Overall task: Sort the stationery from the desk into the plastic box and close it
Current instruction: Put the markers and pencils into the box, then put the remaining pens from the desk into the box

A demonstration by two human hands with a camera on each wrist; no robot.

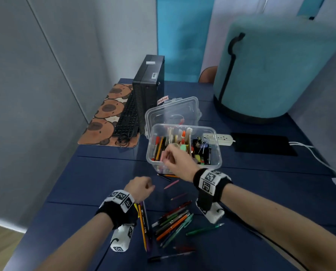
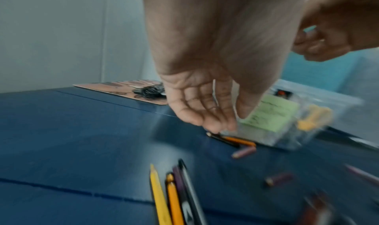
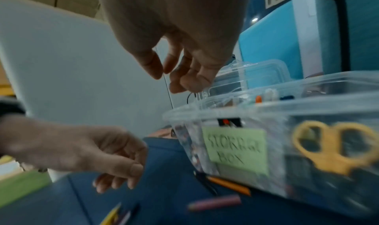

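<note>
The clear plastic box (image 1: pixel 216 153) stands open mid-desk, holding pens, erasers and yellow scissors (image 3: pixel 332 147); a green label (image 3: pixel 235 149) is on its front. Its lid (image 1: pixel 173 110) leans behind it. My right hand (image 1: pixel 166 156) hovers over the box's front left corner, fingers loosely bent and empty (image 3: pixel 170 76). My left hand (image 1: pixel 149 187) hangs above the desk, relaxed and empty (image 2: pixel 221 124). A pile of pens (image 1: pixel 173 220) and some pencils (image 1: pixel 143 225) lie near me. A short pink pencil (image 1: pixel 172 184) and an orange pencil (image 3: pixel 227 184) lie by the box front.
On the dark blue desk (image 1: pixel 85 182), a computer tower (image 1: pixel 149 85), a keyboard (image 1: pixel 128 118) and a patterned mat (image 1: pixel 104 118) stand at the back left. A power strip (image 1: pixel 221 138) and a black pad (image 1: pixel 260 143) lie right of the box. A teal stool (image 1: pixel 270 71) sits behind.
</note>
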